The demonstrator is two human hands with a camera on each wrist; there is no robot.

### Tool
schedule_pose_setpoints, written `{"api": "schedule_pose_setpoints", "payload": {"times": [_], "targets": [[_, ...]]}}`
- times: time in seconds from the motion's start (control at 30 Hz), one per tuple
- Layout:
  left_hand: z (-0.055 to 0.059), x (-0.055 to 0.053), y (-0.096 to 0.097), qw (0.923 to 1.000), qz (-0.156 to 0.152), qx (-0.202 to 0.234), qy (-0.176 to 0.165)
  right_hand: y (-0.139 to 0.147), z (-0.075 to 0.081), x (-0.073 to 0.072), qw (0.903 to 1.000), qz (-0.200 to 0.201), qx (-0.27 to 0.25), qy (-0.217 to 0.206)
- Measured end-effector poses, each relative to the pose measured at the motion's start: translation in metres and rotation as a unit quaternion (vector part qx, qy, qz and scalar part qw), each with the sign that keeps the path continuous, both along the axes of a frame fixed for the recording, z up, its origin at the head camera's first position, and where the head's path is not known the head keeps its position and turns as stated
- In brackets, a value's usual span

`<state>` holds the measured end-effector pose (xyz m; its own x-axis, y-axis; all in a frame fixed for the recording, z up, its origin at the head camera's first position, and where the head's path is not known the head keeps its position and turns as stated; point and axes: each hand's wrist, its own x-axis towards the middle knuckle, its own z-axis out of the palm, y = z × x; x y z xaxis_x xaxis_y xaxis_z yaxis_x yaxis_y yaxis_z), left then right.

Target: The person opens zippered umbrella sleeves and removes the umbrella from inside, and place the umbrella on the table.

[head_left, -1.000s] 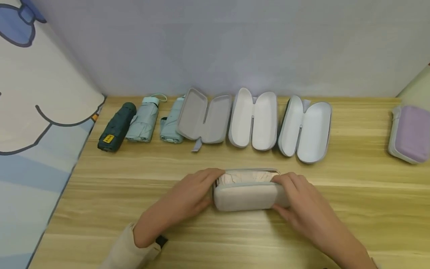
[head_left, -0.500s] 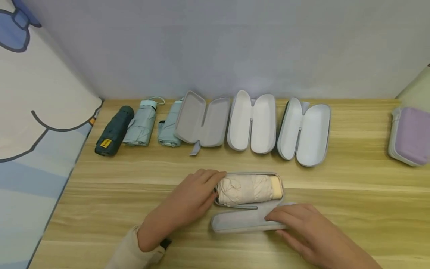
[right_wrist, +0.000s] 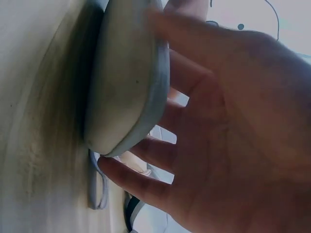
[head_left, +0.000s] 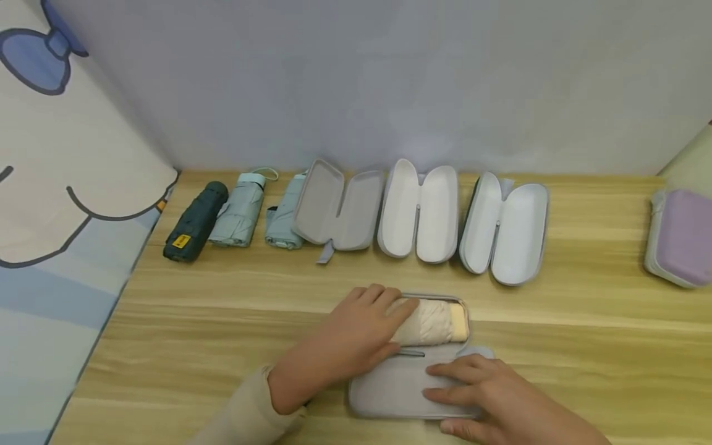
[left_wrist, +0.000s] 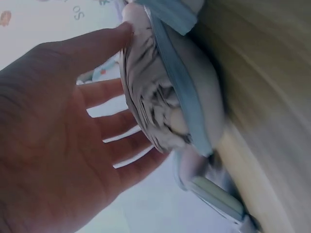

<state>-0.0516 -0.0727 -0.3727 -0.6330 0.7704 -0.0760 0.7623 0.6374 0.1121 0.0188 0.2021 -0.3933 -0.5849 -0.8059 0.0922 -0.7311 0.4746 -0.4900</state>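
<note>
Lower centre of frame: a folded beige fabric umbrella [head_left: 434, 322] lies in one half of an open grey oblong zip case [head_left: 389, 392] | A person's left hand [head_left: 358, 334], fingers spread, rests on it | The right hand [head_left: 484, 395], fingers parted, touches the other half | Left of frame: a folded dark-green umbrella [head_left: 196, 219]

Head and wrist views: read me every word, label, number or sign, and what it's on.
"So" (apparently; sideways), on the pale background in the left wrist view; marks beside it are cut off.
Yellow label on the dark green umbrella: too small to read.
None visible on the open case or cream umbrella.
</note>
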Motion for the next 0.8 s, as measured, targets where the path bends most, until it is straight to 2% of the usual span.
{"api": "schedule_pose_setpoints", "payload": {"times": [0.1,0.2,0.4,0.53,0.67,0.8], "targets": [[0.000,-0.001,0.009,0.9996,-0.003,-0.026,0.008,-0.002,-0.003,-0.002,0.9987,-0.021,-0.018,-0.043],[-0.002,-0.001,0.014,0.9994,-0.004,-0.031,0.015,-0.004,-0.009,-0.006,0.9940,-0.043,-0.065,-0.076],[-0.009,0.000,0.017,0.9995,-0.002,-0.022,0.024,-0.003,-0.022,-0.011,0.9758,-0.064,-0.155,-0.140],[-0.011,0.000,0.017,0.9999,0.007,-0.011,0.011,-0.001,-0.027,-0.011,0.9723,-0.058,-0.174,-0.145],[-0.011,0.000,0.017,0.9996,0.024,-0.012,0.005,-0.002,-0.026,-0.012,0.9730,-0.065,-0.164,-0.148],[-0.011,0.001,0.020,0.9990,0.039,-0.014,0.018,-0.004,-0.024,-0.013,0.9746,-0.074,-0.155,-0.144]]}}
